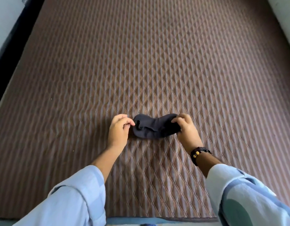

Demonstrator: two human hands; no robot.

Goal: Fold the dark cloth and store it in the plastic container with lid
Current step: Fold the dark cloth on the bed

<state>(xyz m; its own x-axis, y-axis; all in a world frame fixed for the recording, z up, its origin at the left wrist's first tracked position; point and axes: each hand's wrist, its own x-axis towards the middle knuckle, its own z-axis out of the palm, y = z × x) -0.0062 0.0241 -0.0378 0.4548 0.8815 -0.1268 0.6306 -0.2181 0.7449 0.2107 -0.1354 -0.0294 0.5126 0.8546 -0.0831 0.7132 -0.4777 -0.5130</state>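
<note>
A small dark grey cloth (154, 127), shaped like a short sock, lies flat on the brown quilted mattress (141, 62) just ahead of me. My left hand (119, 130) pinches its left end between thumb and fingertips. My right hand (185, 128) grips the right end, with the fingers curled over the fabric and hiding that edge. A beaded bracelet sits on my right wrist. The plastic container with lid is not in view.
The mattress stretches far ahead and to both sides of the cloth. A dark gap and a pale wall (5, 22) run along its left edge, and a white surface (284, 22) borders the right. My light blue sleeves fill the lower corners.
</note>
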